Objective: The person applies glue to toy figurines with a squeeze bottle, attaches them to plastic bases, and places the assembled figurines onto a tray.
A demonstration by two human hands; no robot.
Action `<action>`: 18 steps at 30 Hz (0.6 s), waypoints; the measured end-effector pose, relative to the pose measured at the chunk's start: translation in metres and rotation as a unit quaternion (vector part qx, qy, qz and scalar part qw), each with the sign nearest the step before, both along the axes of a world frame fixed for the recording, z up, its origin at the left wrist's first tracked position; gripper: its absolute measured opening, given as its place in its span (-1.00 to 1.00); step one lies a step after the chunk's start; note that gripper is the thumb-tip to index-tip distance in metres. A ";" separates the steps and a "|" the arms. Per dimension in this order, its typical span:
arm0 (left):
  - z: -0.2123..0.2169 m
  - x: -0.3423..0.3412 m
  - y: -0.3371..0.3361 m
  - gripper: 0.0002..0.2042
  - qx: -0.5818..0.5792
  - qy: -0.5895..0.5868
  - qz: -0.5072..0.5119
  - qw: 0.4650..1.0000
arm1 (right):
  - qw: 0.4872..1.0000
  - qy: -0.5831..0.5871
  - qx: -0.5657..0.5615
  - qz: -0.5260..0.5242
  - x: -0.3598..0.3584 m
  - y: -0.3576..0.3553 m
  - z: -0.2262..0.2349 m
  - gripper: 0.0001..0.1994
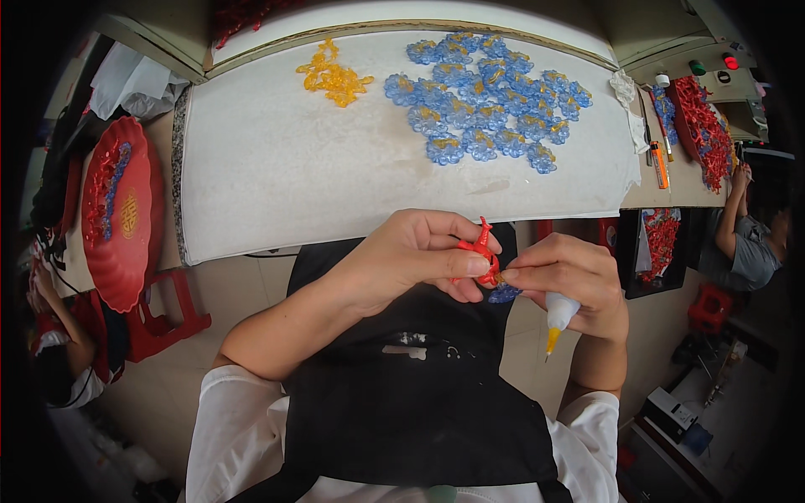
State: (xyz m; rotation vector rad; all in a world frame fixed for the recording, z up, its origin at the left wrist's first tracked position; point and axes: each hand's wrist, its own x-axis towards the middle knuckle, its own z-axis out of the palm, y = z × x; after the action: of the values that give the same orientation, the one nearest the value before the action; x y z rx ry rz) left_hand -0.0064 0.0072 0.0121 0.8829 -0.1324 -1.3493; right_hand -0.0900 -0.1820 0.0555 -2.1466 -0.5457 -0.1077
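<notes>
We see a workbench [251,180] covered by a white sheet [352,168], and on it, toward the far edge, lie a small heap of yellow translucent ornaments [334,77] and, just to its right, a much larger spread of blue flower-shaped ornaments [486,101]. At the sheet's right end sits a crumpled white scrap [625,88], perhaps cloth or tissue, though we cannot tell which. Left of the sheet, a red round tray [117,214] rests on the bench end.

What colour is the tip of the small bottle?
Yellow, on a white glue bottle in the right hand; head view.
</notes>
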 end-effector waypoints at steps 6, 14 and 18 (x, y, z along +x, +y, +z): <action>-0.002 0.002 -0.003 -0.73 0.013 0.016 -0.043 0.999 | 0.999 0.018 -0.013 0.023 0.001 -0.002 0.000 -0.76; 0.001 -0.001 -0.004 -0.64 -0.018 -0.025 0.008 0.999 | 0.999 -0.004 -0.006 -0.032 0.001 0.002 -0.006 -0.74; 0.003 0.000 -0.003 -0.63 -0.009 -0.053 0.003 0.999 | 0.999 -0.015 -0.017 -0.042 0.000 0.004 -0.007 -0.73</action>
State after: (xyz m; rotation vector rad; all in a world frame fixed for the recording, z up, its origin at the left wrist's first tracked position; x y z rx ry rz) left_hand -0.0064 0.0045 0.0152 0.9392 -0.2225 -1.2950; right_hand -0.0905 -0.1775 0.0487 -2.2051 -0.4773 -0.1792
